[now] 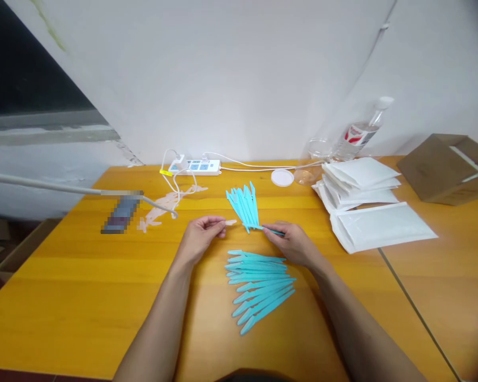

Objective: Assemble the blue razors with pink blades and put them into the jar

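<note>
We saw the fanned bunch of slim turquoise plastic sticks (245,207) at the table's centre, its base pinched in the right hand (292,244). The left hand (201,233), at nine o'clock of it, gripped a pale pink stick (229,223). A flat turquoise row (261,286) lay at six o'clock; smooth orange wooden tabletop (63,286) spread bare leftward.

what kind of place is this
Probably a small makeshift packing workstation: a yellow wooden table against a bare white wall, heaps of turquoise plastic sticks, a stack of white flat pouches, and a brown cardboard box.
</note>
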{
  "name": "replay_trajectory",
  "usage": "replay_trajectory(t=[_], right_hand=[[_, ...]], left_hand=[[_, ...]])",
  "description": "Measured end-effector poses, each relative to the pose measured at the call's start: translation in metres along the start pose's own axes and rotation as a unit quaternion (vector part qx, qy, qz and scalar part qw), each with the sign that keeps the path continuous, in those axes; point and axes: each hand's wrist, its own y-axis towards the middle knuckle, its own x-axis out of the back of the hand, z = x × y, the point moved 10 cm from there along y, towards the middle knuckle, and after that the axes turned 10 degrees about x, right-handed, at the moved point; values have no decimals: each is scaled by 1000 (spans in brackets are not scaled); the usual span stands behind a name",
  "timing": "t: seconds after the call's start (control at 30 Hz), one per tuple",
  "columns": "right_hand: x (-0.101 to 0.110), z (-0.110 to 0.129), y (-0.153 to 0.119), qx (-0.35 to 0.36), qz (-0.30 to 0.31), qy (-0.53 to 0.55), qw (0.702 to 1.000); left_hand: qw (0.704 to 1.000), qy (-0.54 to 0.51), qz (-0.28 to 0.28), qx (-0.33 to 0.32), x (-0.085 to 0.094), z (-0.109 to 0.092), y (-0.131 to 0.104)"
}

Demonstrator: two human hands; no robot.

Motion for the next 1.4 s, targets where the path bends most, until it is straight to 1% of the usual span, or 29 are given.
replay_trajectory(t=[0.07,0.13,0.2,0.33,0.5,0.6,0.67,0.73,0.8,0.9,1.0,1.1,1.17,1.23,1.27,1.33,1.37,1.4], right_hand=[[-2,6,2,46,-9,-42,998],[-6,12,2,87,-23,-68,994],[-10,14,1,111,-37,-78,990],[-15,15,0,120,-42,-80,989],[-12,13,1,107,-37,-88,990],[-13,14,1,109,-29,-85,990],[-16,18,1,115,-20,-80,990],[-21,24,0,122,-3,-85,989],[-28,29,0,123,24,-100,987],[-38,36,-2,126,65,-124,982],[-43,40,-4,127,88,-124,980],[-35,36,-5,109,82,-105,985],[-24,28,-3,79,61,-104,990],[-9,12,2,20,24,-110,993],[-1,3,5,-15,3,-112,994],[12,-15,15,-81,-37,-114,990],[16,-22,21,-105,-50,-115,987],[19,-28,29,-121,-62,-119,984]], left_hand=[[999,-32,-2,10,-3,8,1],[999,-33,-2,20,-4,16,1],[999,-20,-3,28,-3,23,0],[1000,3,7,25,-2,23,-3],[1000,5,-18,7,6,17,-5],[1000,21,0,3,-4,16,-7],[999,53,11,-3,-13,16,-9],[994,107,20,-16,-18,15,-11],[982,182,42,-33,-21,14,-13],[955,279,85,-52,-22,18,-15],[939,321,106,-71,-20,18,-17],[935,323,128,-70,-17,15,-20],[942,313,110,-58,-4,9,-20],[948,309,64,-54,21,0,-19],[948,312,32,-54,37,-4,-18],[937,341,-52,-58,79,-12,-16],[922,367,-109,-59,103,-16,-15],[898,400,-176,-58,129,-20,-15]])
